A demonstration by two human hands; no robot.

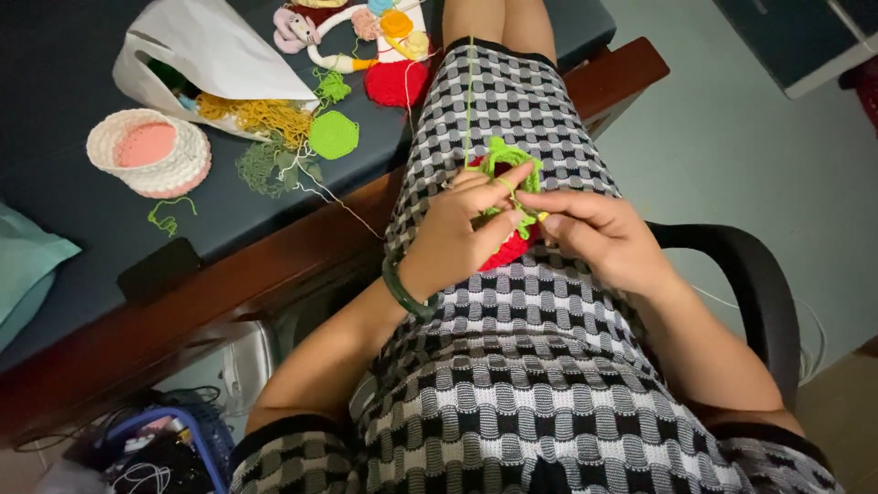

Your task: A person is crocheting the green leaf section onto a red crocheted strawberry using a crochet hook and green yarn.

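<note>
- Your left hand (462, 229) curls around a soft, knobbly crochet piece (506, 197), its forefinger stretched across the green top with a loop of green yarn (469, 101) over it.
- Your right hand (594, 229) has its fingertips pressed together, pinching the green edge at the piece's 3 o'clock side; any hook is too small to tell.
- The piece is green stitchwork above and a rounded red part below, sitting between both hands over your lap, on the black-and-white woven check dress (530, 384).
- The yarn runs taut from the piece toward 12 o'clock.
- A smooth dark-green bangle (405, 295) rings your left wrist.
- At 10 o'clock, on the dark table (73, 210), lie a flat green crocheted disc (333, 134), a round cream-and-pink crocheted basket (149, 152) and a white plastic bag (210, 55).
</note>
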